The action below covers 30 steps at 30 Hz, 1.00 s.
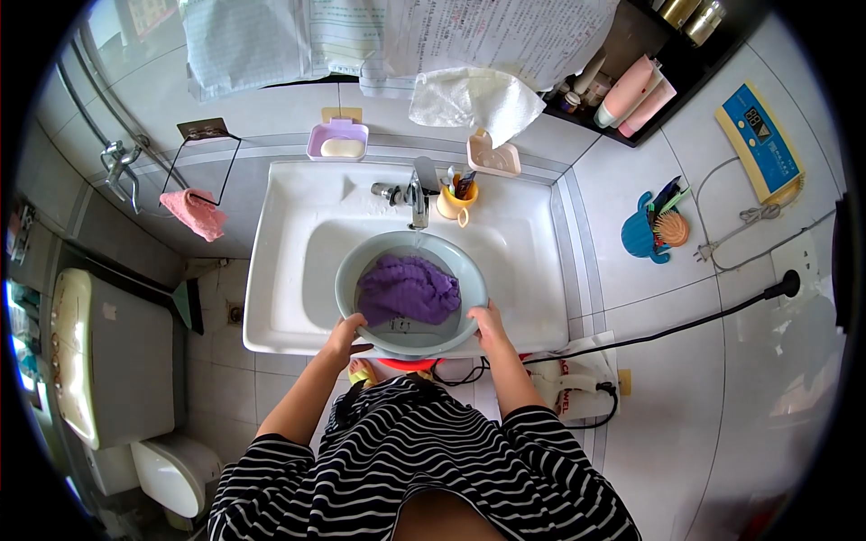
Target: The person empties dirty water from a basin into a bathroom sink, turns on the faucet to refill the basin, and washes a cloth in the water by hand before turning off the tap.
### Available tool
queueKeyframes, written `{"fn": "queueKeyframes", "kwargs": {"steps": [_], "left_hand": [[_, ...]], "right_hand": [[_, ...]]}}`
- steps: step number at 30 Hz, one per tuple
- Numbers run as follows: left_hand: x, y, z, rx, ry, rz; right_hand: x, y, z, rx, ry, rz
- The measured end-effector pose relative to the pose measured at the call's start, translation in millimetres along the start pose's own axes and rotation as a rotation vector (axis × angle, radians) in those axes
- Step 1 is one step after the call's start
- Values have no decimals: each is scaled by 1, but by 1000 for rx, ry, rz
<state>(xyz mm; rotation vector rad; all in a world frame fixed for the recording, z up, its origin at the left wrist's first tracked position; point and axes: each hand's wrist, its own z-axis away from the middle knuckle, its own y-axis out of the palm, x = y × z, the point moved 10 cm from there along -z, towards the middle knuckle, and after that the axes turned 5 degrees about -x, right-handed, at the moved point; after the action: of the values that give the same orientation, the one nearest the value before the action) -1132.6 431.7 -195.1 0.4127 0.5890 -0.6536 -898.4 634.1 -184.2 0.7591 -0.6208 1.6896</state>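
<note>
A pale grey-green basin (411, 341) rests in the white sink (532, 270), under the chrome faucet (418, 198). Inside it lies a crumpled purple cloth (409, 288) in what looks like water. My left hand (347, 334) grips the basin's rim at its lower left. At the lower right, my right hand (488, 324) is closed on the same rim. Neither hand touches the cloth.
Behind the sink are a lilac soap dish (338, 131) with soap, a yellow cup (456, 206) and a small pink dish (493, 156). A pink cloth (194, 214) hangs at left. A black cable (667, 320) crosses the right side.
</note>
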Motion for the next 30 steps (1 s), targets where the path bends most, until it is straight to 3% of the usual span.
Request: {"fn": "queueKeyframes", "kwargs": {"steps": [30], "left_hand": [[2, 0, -2, 13, 3, -9]], "right_hand": [[-1, -1, -5, -2, -44, -39]]}}
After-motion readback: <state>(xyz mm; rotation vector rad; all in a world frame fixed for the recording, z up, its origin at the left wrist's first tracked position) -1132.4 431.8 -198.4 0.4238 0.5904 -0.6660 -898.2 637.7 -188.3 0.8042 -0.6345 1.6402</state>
